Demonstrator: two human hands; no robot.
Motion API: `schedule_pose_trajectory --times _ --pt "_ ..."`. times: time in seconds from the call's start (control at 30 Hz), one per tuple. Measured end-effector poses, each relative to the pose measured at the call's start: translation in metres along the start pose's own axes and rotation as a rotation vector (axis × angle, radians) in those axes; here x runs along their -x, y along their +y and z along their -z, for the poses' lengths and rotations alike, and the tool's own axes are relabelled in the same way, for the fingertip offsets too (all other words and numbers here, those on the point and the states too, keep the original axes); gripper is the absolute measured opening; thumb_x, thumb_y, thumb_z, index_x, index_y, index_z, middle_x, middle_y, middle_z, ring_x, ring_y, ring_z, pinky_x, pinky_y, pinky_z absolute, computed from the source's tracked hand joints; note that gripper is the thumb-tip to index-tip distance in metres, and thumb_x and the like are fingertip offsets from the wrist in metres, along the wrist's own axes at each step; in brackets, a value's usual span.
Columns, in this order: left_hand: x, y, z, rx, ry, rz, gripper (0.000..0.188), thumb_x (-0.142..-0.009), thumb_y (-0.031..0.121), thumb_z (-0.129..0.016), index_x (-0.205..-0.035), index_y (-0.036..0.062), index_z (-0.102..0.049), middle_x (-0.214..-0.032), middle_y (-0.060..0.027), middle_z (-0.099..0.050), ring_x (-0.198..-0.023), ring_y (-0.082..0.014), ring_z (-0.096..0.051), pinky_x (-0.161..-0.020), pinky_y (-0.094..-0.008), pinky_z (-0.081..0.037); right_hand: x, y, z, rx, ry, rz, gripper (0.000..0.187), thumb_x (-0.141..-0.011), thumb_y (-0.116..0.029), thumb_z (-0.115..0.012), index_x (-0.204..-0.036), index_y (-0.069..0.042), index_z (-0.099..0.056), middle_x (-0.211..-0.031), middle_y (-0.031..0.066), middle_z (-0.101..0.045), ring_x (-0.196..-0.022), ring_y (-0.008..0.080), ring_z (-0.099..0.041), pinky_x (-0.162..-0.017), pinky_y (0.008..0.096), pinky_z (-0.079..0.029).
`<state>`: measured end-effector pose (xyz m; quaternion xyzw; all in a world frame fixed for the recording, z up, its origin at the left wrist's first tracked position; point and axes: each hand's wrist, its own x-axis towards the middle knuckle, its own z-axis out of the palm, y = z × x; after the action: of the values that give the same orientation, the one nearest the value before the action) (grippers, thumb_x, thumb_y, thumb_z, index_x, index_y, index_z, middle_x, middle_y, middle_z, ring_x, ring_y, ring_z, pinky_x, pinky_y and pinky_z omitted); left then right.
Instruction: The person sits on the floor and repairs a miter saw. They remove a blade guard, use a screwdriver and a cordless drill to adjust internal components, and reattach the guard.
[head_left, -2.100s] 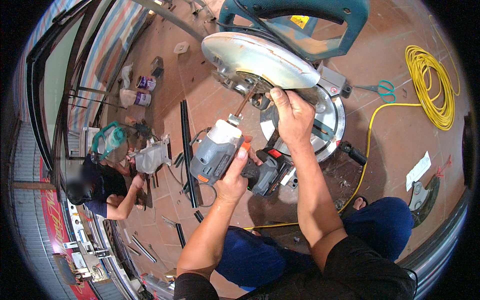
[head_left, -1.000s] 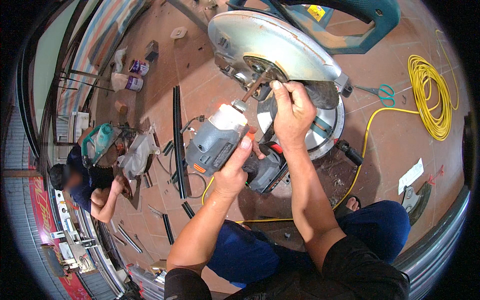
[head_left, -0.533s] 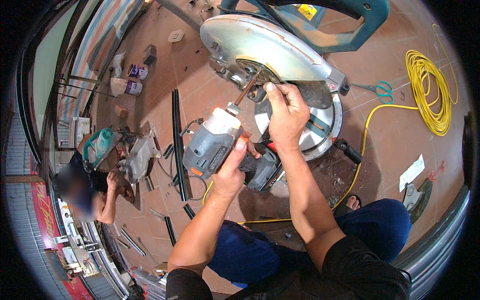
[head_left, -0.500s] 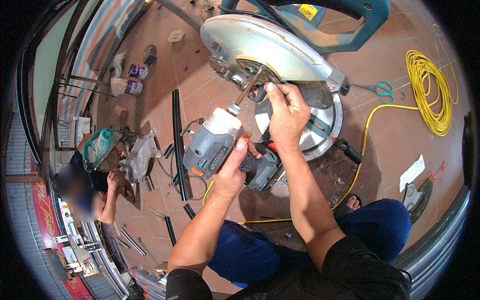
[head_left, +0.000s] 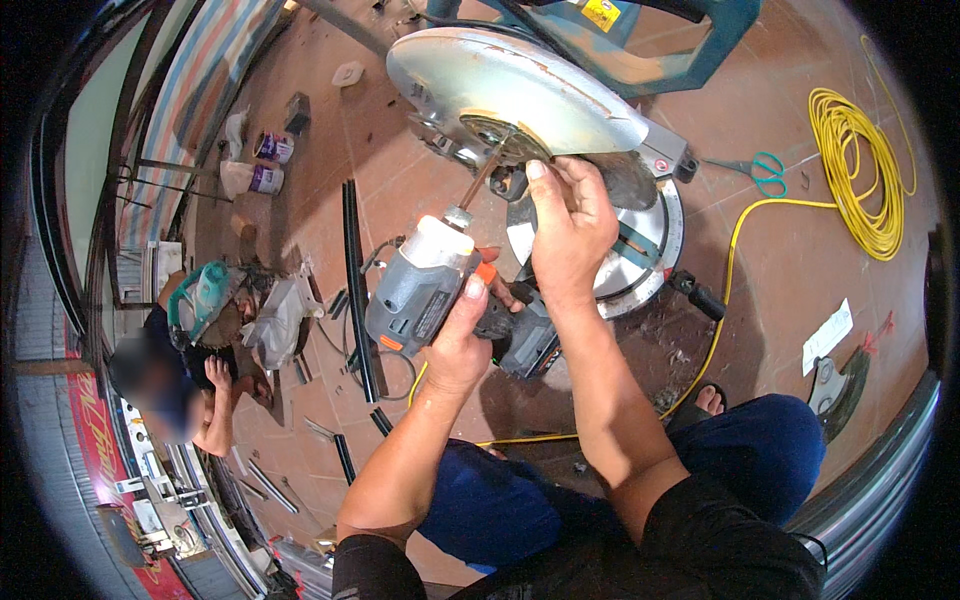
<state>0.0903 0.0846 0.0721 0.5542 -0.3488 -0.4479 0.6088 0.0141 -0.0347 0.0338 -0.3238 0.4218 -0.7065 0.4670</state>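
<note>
My left hand point(head_left: 462, 335) is wrapped around the grip of a grey and white cordless drill driver point(head_left: 415, 290). Its long brownish bit point(head_left: 482, 180) points up and away, and the tip meets the round hub area of a miter saw point(head_left: 520, 85) with a big silver upper guard. Beside that tip, my right hand point(head_left: 575, 225) is closed, thumb and fingers pinched at the edge of the dark lower guard point(head_left: 628, 178). Whatever lies between those fingers is hidden. The saw's round silver base point(head_left: 640, 270) shows behind my right wrist.
Teal-handled scissors point(head_left: 768, 175) and a coiled yellow cable point(head_left: 855, 180) lie to the right. Dark metal bars point(head_left: 357, 290) lie on the left. Further left, a co-worker point(head_left: 185, 385) sits near a teal power saw point(head_left: 203, 300). A curved guard part point(head_left: 840, 390) rests at the lower right.
The whole view has shifted slightly, so the saw sits a little higher and further left. My hands keep their holds, with the bit still at the hub. The co-worker's hand has moved slightly.
</note>
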Motion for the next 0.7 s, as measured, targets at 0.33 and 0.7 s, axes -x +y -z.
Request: schedule_pose_trajectory --times 0.33,0.7 --pt "-0.001 0.001 0.002 0.011 -0.026 0.016 0.065 -0.096 0.053 -0.061 -0.135 0.0014 -0.057 -0.093 -0.0090 -0.061 -0.088 -0.0234 -0.059 -0.079 -0.0419 -0.050 0.004 -0.028 0.006 -0.373 -0.196 -0.235 0.028 -0.098 -0.007 -0.072 -0.123 0.001 -0.066 -0.092 0.0032 -0.071 -0.080 0.0081 -0.064 -0.070 0.0243 -0.052" --pt "0.000 0.007 0.004 -0.065 -0.092 -0.045 0.067 -0.098 0.061 -0.060 -0.138 0.0067 -0.057 -0.096 -0.0083 -0.059 -0.089 -0.0247 -0.056 -0.080 -0.0452 -0.049 -0.012 0.004 0.068 0.171 -0.194 -0.078 0.023 -0.092 -0.032 -0.073 -0.101 -0.012 -0.080 -0.080 0.0175 -0.073 -0.073 0.0391 -0.072 -0.067 0.0491 -0.058"
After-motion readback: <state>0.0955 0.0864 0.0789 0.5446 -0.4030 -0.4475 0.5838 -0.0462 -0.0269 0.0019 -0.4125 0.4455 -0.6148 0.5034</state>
